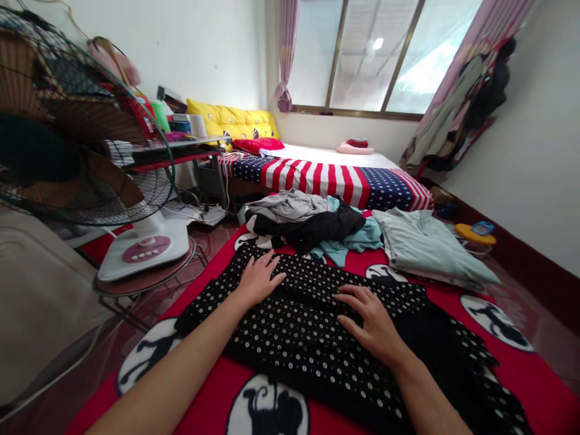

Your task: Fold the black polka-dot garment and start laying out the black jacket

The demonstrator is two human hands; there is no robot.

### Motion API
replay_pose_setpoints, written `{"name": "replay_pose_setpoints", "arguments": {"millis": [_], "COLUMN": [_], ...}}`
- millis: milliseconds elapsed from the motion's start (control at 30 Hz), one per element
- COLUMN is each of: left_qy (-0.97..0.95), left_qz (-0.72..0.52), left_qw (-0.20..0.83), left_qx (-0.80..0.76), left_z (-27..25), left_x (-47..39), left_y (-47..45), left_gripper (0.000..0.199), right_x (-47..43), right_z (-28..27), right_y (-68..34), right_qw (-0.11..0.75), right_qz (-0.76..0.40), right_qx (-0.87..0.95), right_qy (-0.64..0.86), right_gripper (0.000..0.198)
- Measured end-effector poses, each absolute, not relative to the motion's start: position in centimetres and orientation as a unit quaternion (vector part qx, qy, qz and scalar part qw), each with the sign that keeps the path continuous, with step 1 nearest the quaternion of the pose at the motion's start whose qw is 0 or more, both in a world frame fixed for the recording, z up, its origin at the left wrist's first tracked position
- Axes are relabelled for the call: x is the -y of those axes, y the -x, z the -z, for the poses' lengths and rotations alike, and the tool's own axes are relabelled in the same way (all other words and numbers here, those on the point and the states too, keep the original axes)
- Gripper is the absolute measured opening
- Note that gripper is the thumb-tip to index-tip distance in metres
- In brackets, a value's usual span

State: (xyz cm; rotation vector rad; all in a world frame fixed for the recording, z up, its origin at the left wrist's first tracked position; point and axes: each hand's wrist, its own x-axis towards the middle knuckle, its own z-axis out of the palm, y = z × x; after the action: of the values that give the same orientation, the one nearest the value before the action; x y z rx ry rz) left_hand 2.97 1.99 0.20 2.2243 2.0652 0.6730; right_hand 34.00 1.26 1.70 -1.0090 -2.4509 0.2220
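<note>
A black garment with white dots (299, 326) lies spread over the red blanket with cat pictures (203, 399). My left hand (260, 279) rests on its far left part, fingers stretched out. On the right side of the cloth, my right hand (369, 317) lies with its fingers apart and slightly bent. Neither hand grips anything. Plain black fabric (444, 344) and a ruffled dotted edge spread out to the right of my right forearm.
Beyond the garment is a heap of grey, black and teal clothes (312, 220). Right of it sits a stack of folded pale green clothes (430, 248). A fan (145, 248) stands on a stool at the left. Behind is a bed with a striped, starred cover (317, 175).
</note>
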Motion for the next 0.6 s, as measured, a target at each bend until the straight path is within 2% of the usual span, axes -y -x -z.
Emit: {"name": "replay_pose_setpoints", "arguments": {"millis": [100,267,367,467,600], "left_qy": [-0.711,-0.650,-0.610,-0.605,-0.643], "left_qz": [-0.156,-0.141,-0.135,-0.129,-0.127], "left_qw": [0.031,-0.025,-0.055,-0.018,0.043], "left_qx": [-0.684,-0.746,-0.779,-0.785,-0.754], "left_z": [0.5,0.9,0.9,0.7,0.5], "left_x": [-2.4,-2.2,-2.4,-2.7,-2.9], "left_y": [-2.0,-1.6,-1.4,-0.5,1.9], "left_gripper": [0.062,0.073,0.074,0.074,0.061], "right_x": [-1.6,-2.1,-2.2,-2.3,-2.3], "right_z": [-1.0,-0.2,0.0,0.0,0.1], "right_y": [-34.5,-35.1,-35.3,-35.3,-35.3], "right_qw": [0.213,0.219,0.189,0.155,0.133], "right_qz": [-0.058,-0.062,-0.079,-0.095,-0.091], "right_qx": [0.900,0.897,0.895,0.892,0.896], "right_qy": [0.377,0.380,0.397,0.413,0.414], "right_gripper": [0.041,0.044,0.043,0.043,0.044]}}
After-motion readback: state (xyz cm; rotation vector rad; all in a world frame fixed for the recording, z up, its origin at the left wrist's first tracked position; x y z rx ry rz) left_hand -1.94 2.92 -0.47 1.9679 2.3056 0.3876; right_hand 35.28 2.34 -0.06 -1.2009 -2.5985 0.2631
